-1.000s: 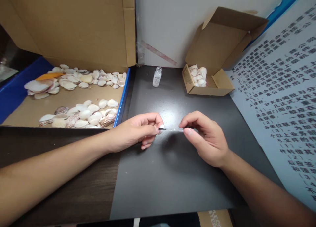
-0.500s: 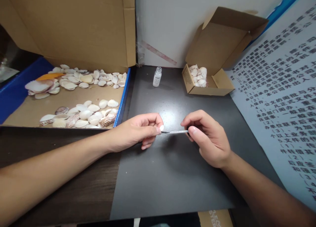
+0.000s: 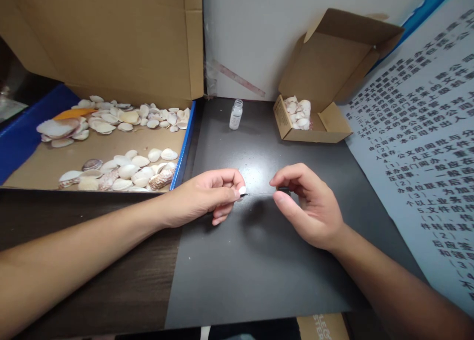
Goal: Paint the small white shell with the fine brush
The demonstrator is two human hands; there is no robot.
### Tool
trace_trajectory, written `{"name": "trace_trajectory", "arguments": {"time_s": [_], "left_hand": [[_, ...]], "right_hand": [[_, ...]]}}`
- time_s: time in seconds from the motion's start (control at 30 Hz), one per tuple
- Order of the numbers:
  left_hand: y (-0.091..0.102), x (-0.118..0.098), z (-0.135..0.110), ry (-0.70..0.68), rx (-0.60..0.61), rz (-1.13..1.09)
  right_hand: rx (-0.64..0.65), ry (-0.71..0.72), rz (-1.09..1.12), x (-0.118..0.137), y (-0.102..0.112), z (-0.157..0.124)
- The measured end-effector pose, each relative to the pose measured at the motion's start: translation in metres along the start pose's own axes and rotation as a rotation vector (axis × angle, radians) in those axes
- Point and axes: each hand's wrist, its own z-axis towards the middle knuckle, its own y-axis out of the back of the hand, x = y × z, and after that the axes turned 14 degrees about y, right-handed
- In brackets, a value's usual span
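Fingers of the left hand (image 3: 207,197) pinch a small white shell (image 3: 242,190) above the dark mat (image 3: 240,271); the right hand (image 3: 307,207) pinches a thin brush (image 3: 261,194), tip touching the shell; beyond stands a small bottle (image 3: 235,114)

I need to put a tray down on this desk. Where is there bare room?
The dark mat is bare below both hands, and between the vial and the left hand. Crowded: the shell tray and small box.
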Motion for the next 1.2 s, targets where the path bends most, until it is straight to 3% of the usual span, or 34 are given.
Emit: {"name": "trace_trajectory", "arguments": {"time_s": [0.2,0.43,0.67,0.9,1.2], "left_hand": [[0.0012,0.0010,0.0008,-0.003,0.014,-0.010],[0.0007,0.0014,0.0009,-0.014,0.014,-0.006],[0.0021,0.0008,0.0007,-0.014,0.019,0.001],[0.0026,0.0015,0.0012,-0.012,0.014,0.009],[0.0022,0.0003,0.0001,-0.017,0.015,0.013]], "right_hand": [[0.001,0.000,-0.052,0.0008,0.0002,0.0010],[0.004,-0.030,0.090,-0.0012,0.0020,-0.0028],[-0.020,-0.022,-0.027,0.0000,-0.0010,-0.0011],[0.027,-0.018,0.058,-0.0005,0.0038,-0.0018],[-0.002,0.010,-0.001,0.0007,-0.0006,0.0019]]}}
